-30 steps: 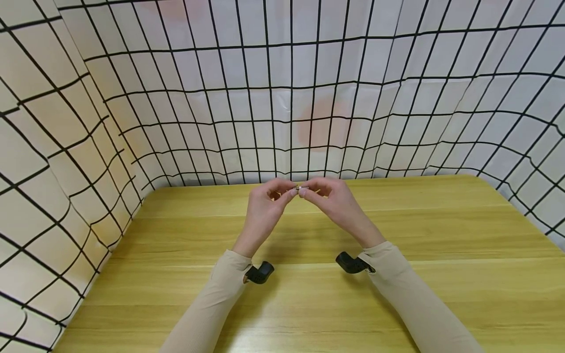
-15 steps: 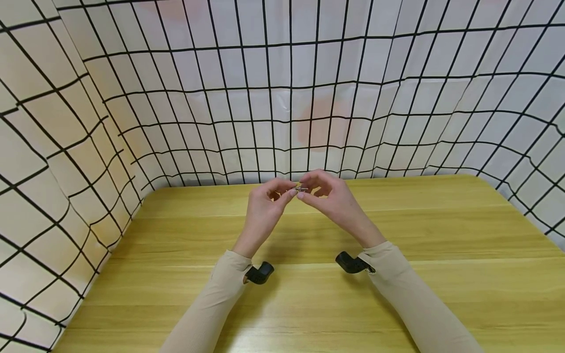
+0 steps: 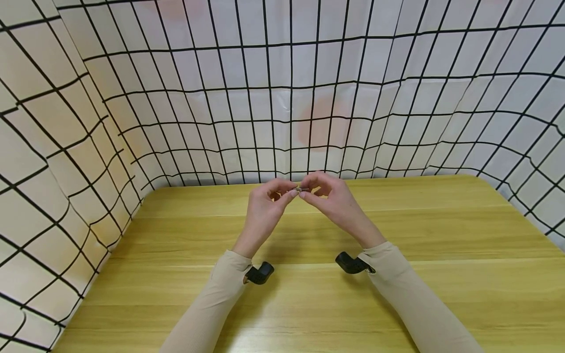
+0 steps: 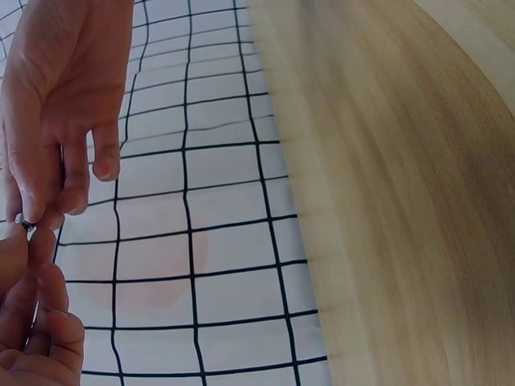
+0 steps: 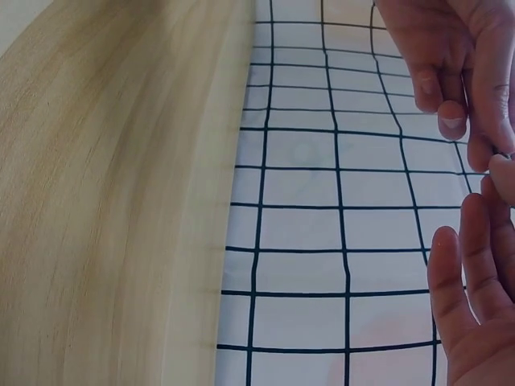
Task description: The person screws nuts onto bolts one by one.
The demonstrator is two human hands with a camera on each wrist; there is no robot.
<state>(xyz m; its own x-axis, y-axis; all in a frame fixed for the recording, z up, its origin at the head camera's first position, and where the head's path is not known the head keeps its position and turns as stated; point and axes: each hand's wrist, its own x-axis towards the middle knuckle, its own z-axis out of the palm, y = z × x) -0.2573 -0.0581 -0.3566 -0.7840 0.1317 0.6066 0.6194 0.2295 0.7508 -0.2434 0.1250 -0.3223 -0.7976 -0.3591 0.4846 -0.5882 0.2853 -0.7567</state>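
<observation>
A small, thin silvery metal piece with a slender rod [image 3: 301, 189] is held between my fingertips in the head view, above the far part of the table. It is too small to tell its kind. Thumb and forefinger of my left hand [image 3: 265, 208] pinch its left end. From the other side, my right hand [image 3: 337, 203] has thumb and forefinger at the rod. In the left wrist view only a dark glint of the metal piece [image 4: 26, 226] shows between the fingertips. Fingers cover most of it in the right wrist view, where the other fingers of my right hand [image 5: 475, 297] extend loosely.
The wooden table [image 3: 282, 304] spreads beneath both forearms. A white sheet with a black grid [image 3: 273, 108] rises behind it and along the sides. On each wrist sits a black camera mount, the left one [image 3: 260, 272] and the right one [image 3: 350, 263].
My right fingers parted from the metal piece half a second ago, baring its rod, and now have closed in on it again. My left hand has stayed in place.
</observation>
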